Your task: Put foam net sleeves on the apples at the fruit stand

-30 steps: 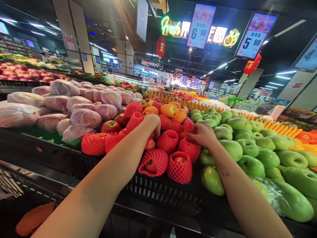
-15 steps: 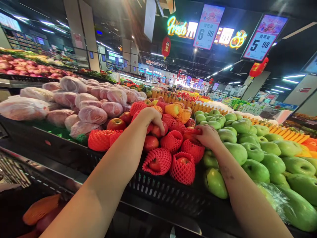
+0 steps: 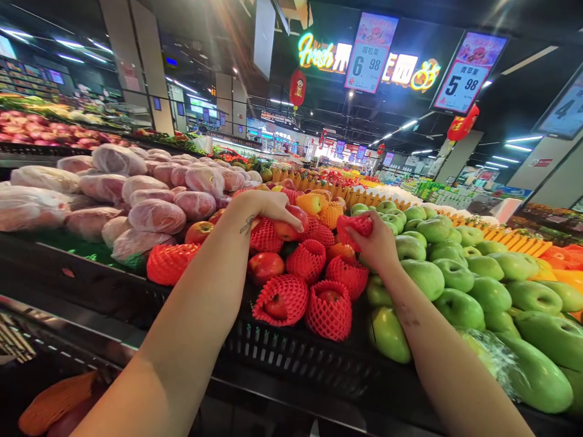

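My left hand (image 3: 272, 206) is closed around a bare red apple (image 3: 291, 226) over the middle of the apple pile. To its right, my right hand (image 3: 376, 240) pinches a red foam net (image 3: 353, 227); I cannot tell whether fruit is inside it. An uncovered reddish apple (image 3: 340, 252) lies just under that net. Nearer the front edge, several apples sit in red foam nets (image 3: 330, 309), with one bare red apple (image 3: 266, 267) beside them. My left forearm hides part of the pile.
Green apples (image 3: 455, 273) are heaped on the right. Plastic-wrapped pinkish produce (image 3: 157, 215) fills the left. A black slotted crate edge (image 3: 291, 352) runs along the front. Price signs (image 3: 469, 73) hang overhead, and a low yellow fence (image 3: 496, 237) stands behind the green apples.
My left hand has raised the red apple slightly. My right hand has lifted the red foam net up from the pile, uncovering an apple below. The view has shifted a little to the right.
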`<action>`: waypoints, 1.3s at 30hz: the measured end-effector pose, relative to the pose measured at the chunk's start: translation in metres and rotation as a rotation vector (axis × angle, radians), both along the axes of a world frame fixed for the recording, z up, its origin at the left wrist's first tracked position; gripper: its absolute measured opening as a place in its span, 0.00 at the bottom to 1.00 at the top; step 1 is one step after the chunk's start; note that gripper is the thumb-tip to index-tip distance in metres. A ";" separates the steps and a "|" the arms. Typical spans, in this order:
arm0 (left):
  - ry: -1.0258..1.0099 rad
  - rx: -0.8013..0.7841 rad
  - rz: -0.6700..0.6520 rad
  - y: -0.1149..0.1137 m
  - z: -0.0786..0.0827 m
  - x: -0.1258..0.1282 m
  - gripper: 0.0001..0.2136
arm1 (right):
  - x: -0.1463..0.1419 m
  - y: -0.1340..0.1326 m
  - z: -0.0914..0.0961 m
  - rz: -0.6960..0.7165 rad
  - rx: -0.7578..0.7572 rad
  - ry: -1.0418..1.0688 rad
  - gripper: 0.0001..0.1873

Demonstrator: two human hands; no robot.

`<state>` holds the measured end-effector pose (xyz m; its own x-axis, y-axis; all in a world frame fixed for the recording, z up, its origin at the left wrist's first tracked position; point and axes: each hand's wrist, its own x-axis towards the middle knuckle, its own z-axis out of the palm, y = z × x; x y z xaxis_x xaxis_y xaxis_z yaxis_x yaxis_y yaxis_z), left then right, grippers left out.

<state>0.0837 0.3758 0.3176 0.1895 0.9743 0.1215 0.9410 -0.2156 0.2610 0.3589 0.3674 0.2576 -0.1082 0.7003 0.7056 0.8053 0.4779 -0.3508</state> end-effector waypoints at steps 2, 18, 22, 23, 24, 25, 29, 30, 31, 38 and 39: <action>-0.030 0.031 -0.054 -0.003 0.002 0.000 0.32 | -0.001 -0.002 0.002 -0.014 0.021 0.067 0.16; -0.678 0.027 -0.199 0.016 -0.044 0.100 0.27 | 0.007 0.001 0.005 -0.152 0.207 0.438 0.09; -0.434 -0.125 -0.122 0.012 -0.048 0.106 0.31 | 0.010 0.002 0.008 -0.256 0.258 0.416 0.09; -0.396 -0.122 -0.121 0.011 -0.047 0.107 0.32 | 0.011 0.001 0.008 -0.266 0.258 0.399 0.11; -0.360 -0.111 -0.119 0.010 -0.047 0.107 0.32 | 0.010 0.001 0.008 -0.270 0.253 0.386 0.12; -0.319 -0.090 -0.106 0.010 -0.045 0.106 0.33 | 0.010 0.000 0.008 -0.266 0.242 0.377 0.13; -0.135 0.074 0.034 0.005 -0.038 0.097 0.33 | 0.006 -0.002 0.007 -0.210 0.213 0.388 0.13; -0.100 0.119 0.067 0.004 -0.037 0.095 0.31 | 0.006 -0.002 0.007 -0.189 0.209 0.402 0.12; -0.079 0.164 0.083 0.004 -0.036 0.092 0.29 | 0.006 -0.001 0.006 -0.168 0.206 0.421 0.12; -0.311 0.265 -0.351 0.007 -0.032 0.087 0.19 | 0.006 0.003 0.005 -0.072 0.176 0.550 0.12; -0.398 0.215 -0.427 0.007 -0.032 0.090 0.19 | 0.005 0.003 0.005 -0.048 0.185 0.568 0.14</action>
<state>0.1735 0.3823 0.2856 0.4571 0.7683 0.4481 0.5991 -0.6383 0.4833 0.3642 0.3705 0.2628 0.3503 0.5546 0.7548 0.5387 0.5399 -0.6468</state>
